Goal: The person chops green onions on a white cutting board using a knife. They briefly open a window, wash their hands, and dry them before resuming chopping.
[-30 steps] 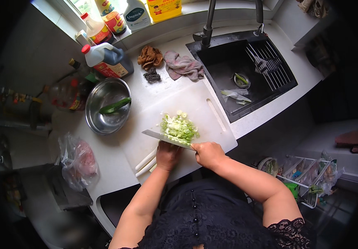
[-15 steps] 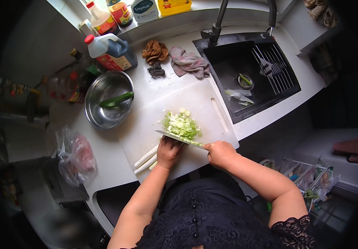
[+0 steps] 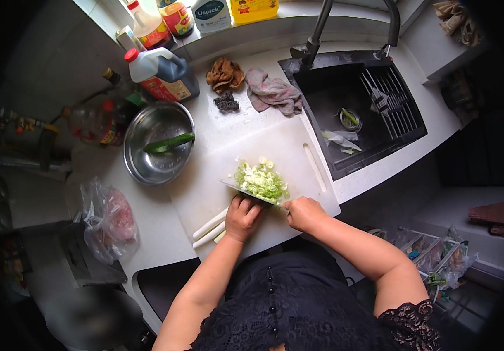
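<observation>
Gripping the knife by its handle, the right hand is balled into a fist at four o'clock from the chopped green onions. Thin, flat metal blade, slanting from about ten down to four and right up against the near edge of the pile. The pile's a loose heap of little rings and shreds, pale white to bright green, sitting on the white cutting board, which is smooth, rectangular and has a long rounded slot toward three.

Left hand is at about seven, fingers bent and tucked close to the blade. Smooth, skinny white stalks poke out at half past seven and run in under that hand; can't tell how tightly it's pinching them.

Around the board on the pale bench: a shiny round steel bowl between nine and ten, with a long dark-green vegetable leaning in it, and a crinkly see-through bag with something pink inside, between eight and nine. Crumpled brown thing and a dark wiry scrubber at eleven, rumpled greyish-pink cloth at twelve. Boxy black sink at two, thin-barred rack in it.
</observation>
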The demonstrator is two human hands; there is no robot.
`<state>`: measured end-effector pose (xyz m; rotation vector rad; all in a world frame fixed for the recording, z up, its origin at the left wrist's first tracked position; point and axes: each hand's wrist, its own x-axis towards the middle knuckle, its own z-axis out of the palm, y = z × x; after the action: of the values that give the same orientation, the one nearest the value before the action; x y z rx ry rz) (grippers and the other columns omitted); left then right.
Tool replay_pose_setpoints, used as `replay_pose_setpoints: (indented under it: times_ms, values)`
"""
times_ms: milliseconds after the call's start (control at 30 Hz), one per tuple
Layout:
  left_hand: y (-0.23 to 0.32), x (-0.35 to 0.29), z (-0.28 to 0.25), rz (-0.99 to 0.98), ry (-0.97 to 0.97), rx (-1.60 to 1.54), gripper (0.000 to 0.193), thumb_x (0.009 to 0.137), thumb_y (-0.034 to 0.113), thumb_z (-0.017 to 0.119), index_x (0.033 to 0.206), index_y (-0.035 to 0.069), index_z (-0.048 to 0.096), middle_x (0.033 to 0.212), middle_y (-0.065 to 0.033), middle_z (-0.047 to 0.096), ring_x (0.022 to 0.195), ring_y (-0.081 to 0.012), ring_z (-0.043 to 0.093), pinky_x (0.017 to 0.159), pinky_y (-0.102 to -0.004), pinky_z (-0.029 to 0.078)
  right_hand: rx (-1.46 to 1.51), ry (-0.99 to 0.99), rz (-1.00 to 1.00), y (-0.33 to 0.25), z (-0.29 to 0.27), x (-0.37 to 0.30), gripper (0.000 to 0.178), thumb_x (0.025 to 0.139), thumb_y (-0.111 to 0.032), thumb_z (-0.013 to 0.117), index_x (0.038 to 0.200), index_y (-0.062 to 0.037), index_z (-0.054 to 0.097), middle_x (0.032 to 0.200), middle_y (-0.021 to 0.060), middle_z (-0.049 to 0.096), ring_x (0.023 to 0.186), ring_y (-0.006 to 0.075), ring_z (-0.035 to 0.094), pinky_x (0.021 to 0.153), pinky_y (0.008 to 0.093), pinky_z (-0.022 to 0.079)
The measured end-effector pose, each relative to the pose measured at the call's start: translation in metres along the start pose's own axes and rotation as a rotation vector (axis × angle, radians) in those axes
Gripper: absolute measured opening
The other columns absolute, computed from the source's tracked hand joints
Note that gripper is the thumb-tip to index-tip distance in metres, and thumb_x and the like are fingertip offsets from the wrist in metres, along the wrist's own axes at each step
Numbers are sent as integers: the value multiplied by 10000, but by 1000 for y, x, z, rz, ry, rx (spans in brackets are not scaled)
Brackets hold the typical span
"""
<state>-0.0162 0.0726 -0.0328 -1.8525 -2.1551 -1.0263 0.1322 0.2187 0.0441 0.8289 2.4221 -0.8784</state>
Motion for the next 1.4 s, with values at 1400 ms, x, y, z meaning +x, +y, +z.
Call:
replay_pose_setpoints:
  times_ms: [1400]
  values:
    - [-2, 2, 1, -13, -2, 6, 298, 665, 151, 797, 947, 94, 719, 1049, -106, 647, 956, -359, 607, 849, -427, 519, -31, -121, 77, -20, -29, -21, 214, 785, -73, 552, 949, -53, 688, 893, 222, 688, 855, 413, 672, 758, 493, 541]
